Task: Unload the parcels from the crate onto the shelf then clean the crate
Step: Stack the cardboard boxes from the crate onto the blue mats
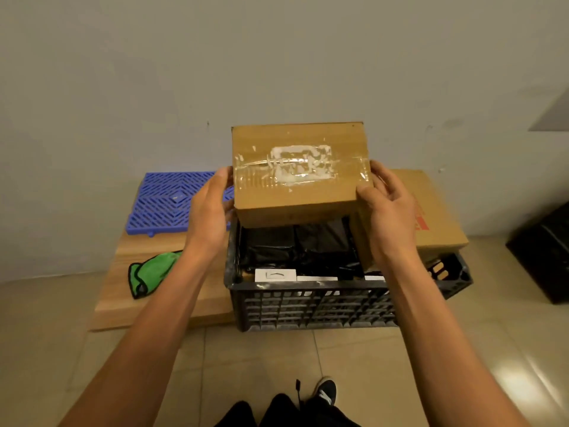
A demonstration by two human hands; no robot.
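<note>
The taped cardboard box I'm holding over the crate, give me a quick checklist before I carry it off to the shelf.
1. Both sides held: ok. The left hand and right hand grip opposite sides of the taped cardboard box.
2. Box clear of the crate: ok, it sits above the rim.
3. Tape seal intact: cannot tell; the tape looks wrinkled and the label is torn off.
4. Landing spot free: cannot tell; the blue slatted panel on the wooden board is bare, but whether it is the shelf is unclear.
5. Green cloth at hand for cleaning: ok.
6. Crate emptied: not ok; black-wrapped parcels remain inside.
</note>
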